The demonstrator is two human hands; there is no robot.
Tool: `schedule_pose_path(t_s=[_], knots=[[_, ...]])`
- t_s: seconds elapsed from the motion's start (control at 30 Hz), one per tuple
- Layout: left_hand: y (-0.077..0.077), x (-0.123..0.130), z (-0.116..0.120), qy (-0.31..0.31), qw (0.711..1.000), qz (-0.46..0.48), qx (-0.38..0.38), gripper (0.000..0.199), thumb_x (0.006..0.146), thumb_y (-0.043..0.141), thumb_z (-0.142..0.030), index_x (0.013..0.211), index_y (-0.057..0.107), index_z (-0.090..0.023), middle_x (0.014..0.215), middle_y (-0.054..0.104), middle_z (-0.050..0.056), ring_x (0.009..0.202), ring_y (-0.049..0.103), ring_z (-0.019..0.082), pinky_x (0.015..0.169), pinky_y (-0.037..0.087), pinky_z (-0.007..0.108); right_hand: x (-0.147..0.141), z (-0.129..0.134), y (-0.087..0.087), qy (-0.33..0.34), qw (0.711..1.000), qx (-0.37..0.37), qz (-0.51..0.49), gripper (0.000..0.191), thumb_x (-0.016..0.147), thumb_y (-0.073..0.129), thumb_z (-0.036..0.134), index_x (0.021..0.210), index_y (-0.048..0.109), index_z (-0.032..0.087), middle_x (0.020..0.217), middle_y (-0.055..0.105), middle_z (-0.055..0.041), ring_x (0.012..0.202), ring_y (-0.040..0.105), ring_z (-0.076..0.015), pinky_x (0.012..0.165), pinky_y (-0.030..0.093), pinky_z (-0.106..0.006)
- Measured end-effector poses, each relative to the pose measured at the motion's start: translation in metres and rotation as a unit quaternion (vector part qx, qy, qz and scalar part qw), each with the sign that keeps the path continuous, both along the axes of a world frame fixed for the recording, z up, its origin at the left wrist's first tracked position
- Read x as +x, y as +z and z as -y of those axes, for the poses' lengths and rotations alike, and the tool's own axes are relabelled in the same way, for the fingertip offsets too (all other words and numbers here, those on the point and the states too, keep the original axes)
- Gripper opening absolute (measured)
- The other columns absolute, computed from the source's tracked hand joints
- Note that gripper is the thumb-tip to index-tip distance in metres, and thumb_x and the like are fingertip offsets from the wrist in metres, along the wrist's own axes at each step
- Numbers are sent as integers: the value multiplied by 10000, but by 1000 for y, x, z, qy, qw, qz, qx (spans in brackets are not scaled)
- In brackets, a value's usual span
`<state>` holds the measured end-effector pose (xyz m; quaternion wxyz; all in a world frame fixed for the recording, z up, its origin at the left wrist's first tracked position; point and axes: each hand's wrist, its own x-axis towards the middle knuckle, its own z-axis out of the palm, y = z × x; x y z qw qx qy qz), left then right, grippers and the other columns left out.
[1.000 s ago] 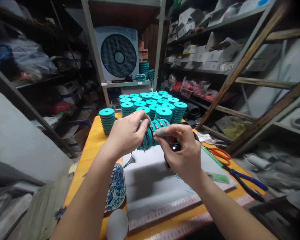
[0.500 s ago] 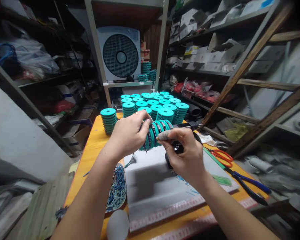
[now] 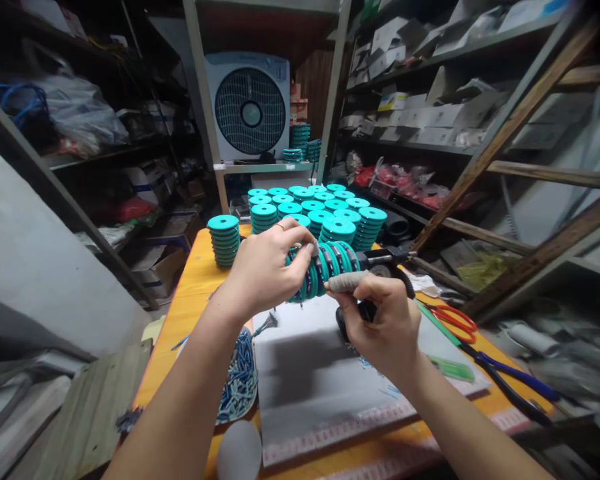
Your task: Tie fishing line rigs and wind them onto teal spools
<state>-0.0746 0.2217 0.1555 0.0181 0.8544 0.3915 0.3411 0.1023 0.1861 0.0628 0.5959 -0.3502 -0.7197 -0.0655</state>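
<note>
A row of teal ribbed spools (image 3: 341, 259) lies sideways on a black holder (image 3: 387, 256) above the table. My left hand (image 3: 270, 263) has its fingers curled over the left end of the row, thumb and index finger close together on the rims. At the front right of the row, my right hand (image 3: 386, 320) pinches with thumb and index finger at the rims. The index finger wears a grey wrap. Whatever lies between those fingertips is too small to make out. Dark bits show in the gaps between the teal discs.
Stacks of teal spools (image 3: 338, 230) fill the table's back. A tray of short blue pieces (image 3: 240, 383) stands left of the white board (image 3: 300, 407). Orange-handled scissors (image 3: 455, 323), pliers (image 3: 517, 380) and a green cutter (image 3: 453, 367) lie right. A box fan (image 3: 251, 113) stands behind.
The whole view has shifted slightly, so everything sits a little further right. Both hands stay on the teal row, the right hand's fingers still pinched at the rims.
</note>
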Motion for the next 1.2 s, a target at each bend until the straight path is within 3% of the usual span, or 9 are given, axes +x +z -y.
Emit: schedule_pose_path(t_s=[0.2,0.6,0.9,1.2], knots=[[-1,0,1,12,1000,-10,-4,171,905,441,-267,898,606,-219,987,671,4,806,630,186,678,422,302,2,-1,-4,7,1000,-12,1,355,769,667,41,956,429,227,852,688,-49,791,697,-203,692,562,-363],[-1,-1,0,3,1000,-12,1,169,897,468,-269,878,631,-229,958,663,-8,827,628,181,743,439,307,4,1,4,6,998,33,60,343,762,643,3,917,433,225,814,648,-11,759,673,-157,668,548,-296],[-1,1,2,9,1000,-14,-2,169,901,464,-283,873,618,-221,942,653,-9,819,629,182,726,430,309,-1,6,13,-50,988,80,123,330,755,640,-5,893,430,208,757,592,4,694,612,-127,631,519,-242],[-2,0,0,2,1000,-12,4,162,901,470,-286,880,617,-221,937,651,-16,802,624,169,712,424,299,-2,4,14,-21,982,80,171,333,773,546,-63,941,437,203,718,548,-13,709,568,-175,626,489,-309]])
